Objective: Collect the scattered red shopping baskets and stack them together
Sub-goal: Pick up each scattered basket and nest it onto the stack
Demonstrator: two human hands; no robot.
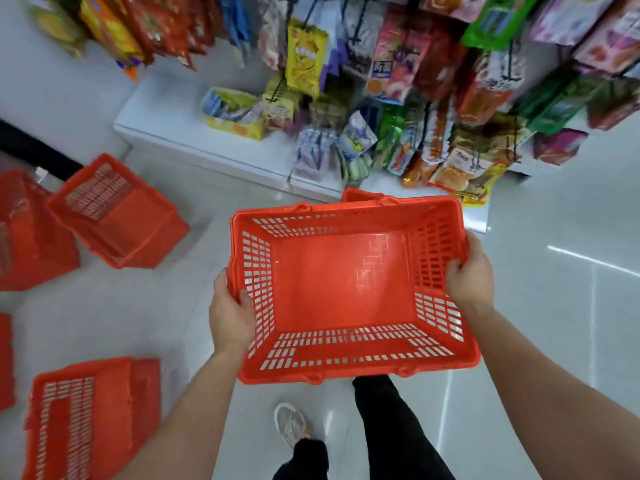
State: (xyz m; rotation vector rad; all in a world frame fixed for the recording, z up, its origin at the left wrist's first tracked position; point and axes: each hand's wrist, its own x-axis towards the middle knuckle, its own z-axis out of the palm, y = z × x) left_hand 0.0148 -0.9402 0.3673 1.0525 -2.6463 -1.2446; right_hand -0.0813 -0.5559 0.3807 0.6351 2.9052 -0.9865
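your left hand and right hand both grip one red shopping basket, each clamped on a short end. on the left your thumb lies over the rim against the slotted inner wall, and the other fingers are hidden behind the outside. on the right, curled fingertips hook over the rim into the basket while the rest of the hand wraps the outer wall. neither hand is spread; both are closed tight on the plastic.

the basket hangs in the air in front of you, above the pale tiled floor, mouth up and roughly level, its long side running left to right. it is empty: solid glossy red bottom, rows of rectangular slots in all four walls, and small lugs showing along both long rims.

just behind its far rim a corner of another red basket peeks out at the foot of the white shelf base. to your left a tipped basket lies on its side, touching or nearly touching a far-left basket. a near-left basket lies tilted by your left forearm. hanging snack packets crowd the rack above, blurred. below the held basket you can see your black trouser leg and a pale shoe.
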